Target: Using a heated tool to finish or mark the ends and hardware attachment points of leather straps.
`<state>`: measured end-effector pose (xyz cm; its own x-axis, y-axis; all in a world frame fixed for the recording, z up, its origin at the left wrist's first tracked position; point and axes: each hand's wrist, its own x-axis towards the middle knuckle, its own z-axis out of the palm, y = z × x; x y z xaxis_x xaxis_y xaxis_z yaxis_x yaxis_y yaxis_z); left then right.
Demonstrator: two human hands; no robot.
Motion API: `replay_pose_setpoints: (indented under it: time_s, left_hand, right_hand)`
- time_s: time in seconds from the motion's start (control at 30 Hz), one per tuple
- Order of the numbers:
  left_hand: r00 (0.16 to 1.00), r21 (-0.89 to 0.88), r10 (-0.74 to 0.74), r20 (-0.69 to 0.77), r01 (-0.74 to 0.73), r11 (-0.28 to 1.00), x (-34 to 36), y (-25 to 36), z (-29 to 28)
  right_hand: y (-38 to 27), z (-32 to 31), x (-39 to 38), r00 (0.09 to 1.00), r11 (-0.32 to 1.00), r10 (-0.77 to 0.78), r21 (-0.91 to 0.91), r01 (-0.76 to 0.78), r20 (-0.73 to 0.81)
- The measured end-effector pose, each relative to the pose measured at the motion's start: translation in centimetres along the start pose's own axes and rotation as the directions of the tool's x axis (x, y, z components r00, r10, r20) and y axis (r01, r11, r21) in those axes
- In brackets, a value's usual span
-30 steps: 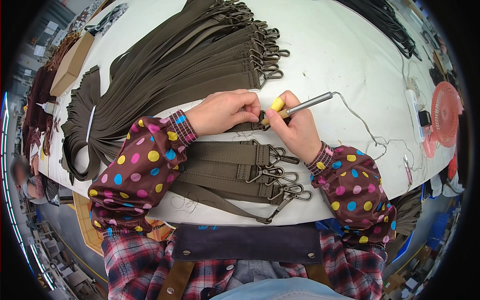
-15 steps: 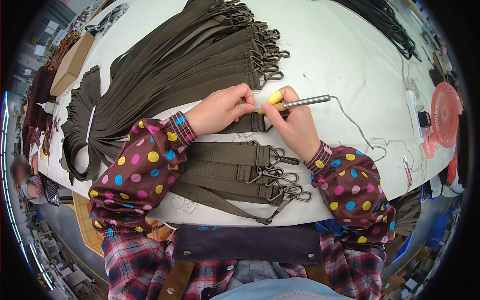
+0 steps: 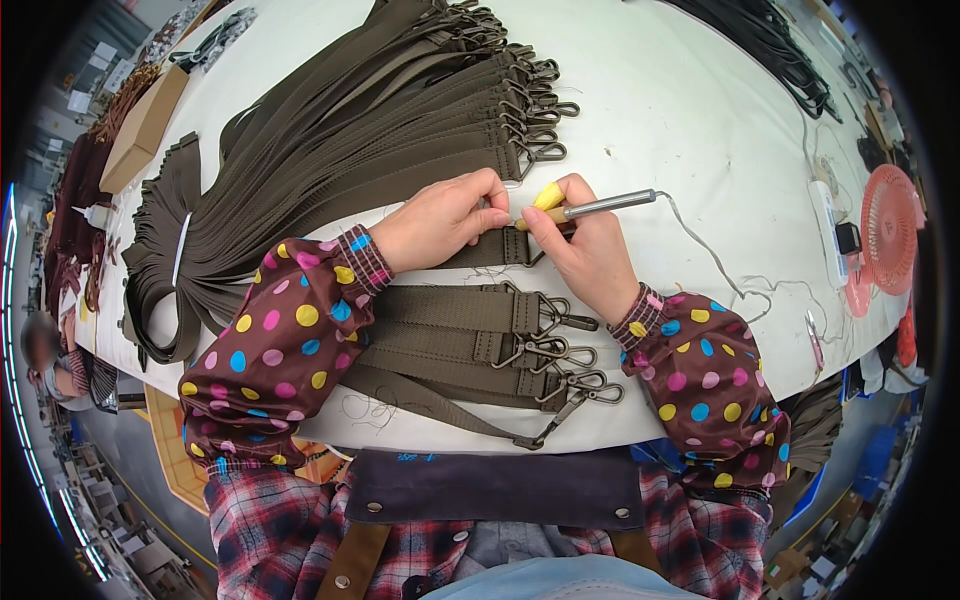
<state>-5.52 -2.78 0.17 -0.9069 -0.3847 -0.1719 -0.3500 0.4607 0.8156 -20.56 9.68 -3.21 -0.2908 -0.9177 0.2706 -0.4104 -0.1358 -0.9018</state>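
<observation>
My left hand (image 3: 440, 222) has finger and thumb pinched over an olive strap end (image 3: 480, 252), on something too small to make out. My right hand (image 3: 590, 250), yellow cover on one finger, grips a wired pen-like tool (image 3: 618, 200) with silver barrel and tan front; its tip meets the left fingers above the stitched end, where the contact is hidden. Below my hands lie several straps (image 3: 430, 310) with metal swivel hooks (image 3: 585, 386) and loose threads. A large bundle of similar straps (image 3: 300, 130), tied with a white band, fills the table's upper left.
The white table (image 3: 690, 120) holds a cardboard box (image 3: 140, 130) at left, black cords (image 3: 760, 50) at back, a pink fan (image 3: 888, 228), white power strip (image 3: 830, 230) and small snips (image 3: 815, 340) at right. Another person (image 3: 55, 355) is at far left.
Since a second ago, both hands have shifted slightly upward, my left forefinger bending higher and the tool moving a little leftward and flatter. Over the last half second they barely move.
</observation>
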Motion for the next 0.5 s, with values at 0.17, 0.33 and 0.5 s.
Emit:
replay_pose_setpoints:
  time_s: [0.17, 0.33, 0.5]
  left_hand:
    - [1.0, -0.03, -0.007, -0.003, 0.007, 1.0, 0.0, 0.1, 0.0]
    - [0.991, 0.118, 0.107, -0.084, -0.097, 0.988, 0.4, -0.1, 0.5]
    - [0.986, 0.303, 0.15, -0.076, -0.121, 0.945, 1.2, 0.4, 1.0]
  right_hand:
    - [0.1, 0.0, 0.0, 1.0, 1.0, -0.011, 0.011, 0.011, -0.012]
    - [-0.2, -0.5, -0.1, 0.994, 0.993, 0.025, 0.116, -0.013, -0.108]
    - [-0.1, -1.0, -0.1, 0.991, 0.988, 0.034, 0.152, -0.015, -0.128]
